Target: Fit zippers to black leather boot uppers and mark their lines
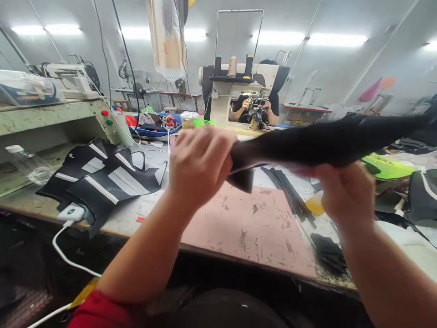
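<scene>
Gripping the black piece (pixel 307 142) with my left hand (pixel 201 159) at eleven o'clock and right hand (pixel 351 193) at two around the pink mat (pixel 246 228), I'm judging even tension best.

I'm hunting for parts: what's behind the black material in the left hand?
Above the black material show a sewing machine and a co-worker's hands; below it, black strips and a pink mat. Whatever sits directly behind it is covered.

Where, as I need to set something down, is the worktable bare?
The pink board, though marked, has room between the left forearm and the black strips. Crowded: left, under white-striped black panels; right, around the strips.
</scene>
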A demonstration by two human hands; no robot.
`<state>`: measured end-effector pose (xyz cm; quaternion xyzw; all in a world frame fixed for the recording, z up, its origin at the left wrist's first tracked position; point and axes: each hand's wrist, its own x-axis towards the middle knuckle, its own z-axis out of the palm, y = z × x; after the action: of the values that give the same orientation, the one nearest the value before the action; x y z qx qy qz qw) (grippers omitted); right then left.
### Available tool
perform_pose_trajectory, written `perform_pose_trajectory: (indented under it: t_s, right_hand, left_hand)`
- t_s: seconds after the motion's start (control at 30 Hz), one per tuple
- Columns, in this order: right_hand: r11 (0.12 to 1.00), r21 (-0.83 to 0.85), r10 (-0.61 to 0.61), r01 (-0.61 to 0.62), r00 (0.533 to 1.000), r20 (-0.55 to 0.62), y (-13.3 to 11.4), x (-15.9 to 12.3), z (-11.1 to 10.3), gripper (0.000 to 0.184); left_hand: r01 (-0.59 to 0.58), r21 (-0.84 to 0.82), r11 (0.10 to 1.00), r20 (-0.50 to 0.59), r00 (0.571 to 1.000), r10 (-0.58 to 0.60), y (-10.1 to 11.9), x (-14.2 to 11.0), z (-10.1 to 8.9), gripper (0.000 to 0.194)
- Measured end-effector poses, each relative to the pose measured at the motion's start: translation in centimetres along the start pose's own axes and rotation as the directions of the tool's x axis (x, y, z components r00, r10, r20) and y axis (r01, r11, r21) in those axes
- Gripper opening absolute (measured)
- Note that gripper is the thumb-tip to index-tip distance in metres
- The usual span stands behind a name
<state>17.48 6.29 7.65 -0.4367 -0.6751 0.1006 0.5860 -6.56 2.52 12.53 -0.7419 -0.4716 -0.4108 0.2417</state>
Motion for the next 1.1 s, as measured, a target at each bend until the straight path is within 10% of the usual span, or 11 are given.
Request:
perform_pose_trajectory:
  t_s: [0.13,0.3,0.47,0.6,0.7,0.77,0.87,1.1]
  right_hand:
    - [0.953,0.005,0.278,-0.303,0.882,0.379,4.7,-5.5,0.6,0.032]
    - [0.849,-0.185,0.508,-0.494,0.672,0.538,7.2,-11.4,0.4,0.039]
    - [0.774,-0.280,0.631,-0.568,0.647,0.429,8.0,-13.9,0.6,0.038]
    - [0.843,-0.411,0.352,-0.346,0.934,-0.064,7.3,-14.8,1.2,0.029]
    - [0.938,-0.323,-0.108,0.124,0.992,0.067,4.8,-14.1,2.6,0.012]
    - [0.963,-0.084,-0.207,0.255,0.905,0.372,3.0,-13.0,4.3,0.004]
    - [0.996,0.076,-0.013,-0.054,0.730,0.684,2.0,-11.3,7.5,0.006]
    - [0.680,-0.061,0.404,-0.730,0.304,0.863,4.1,-10.5,10.4,0.008]
  left_hand:
    - [0.027,-0.133,0.991,0.380,0.925,0.026,0.1,-6.8,3.1,0.021]
    - [0.553,-0.295,0.779,0.791,0.599,-0.126,0.7,-12.8,6.5,0.019]
    - [0.801,-0.031,0.598,0.946,0.217,-0.241,0.6,-12.7,8.8,0.024]
    - [0.752,0.021,0.659,0.936,0.216,-0.276,0.3,-12.5,10.4,0.023]
    - [0.712,0.030,0.702,0.925,0.247,-0.290,0.4,-12.8,10.5,0.023]
    - [0.671,0.031,0.741,0.914,0.281,-0.292,0.7,-13.0,10.3,0.022]
    - [0.614,0.015,0.790,0.917,0.306,-0.254,0.9,-13.4,9.8,0.016]
    - [0.632,0.071,0.772,0.904,0.287,-0.318,-3.5,-12.2,9.6,0.027]
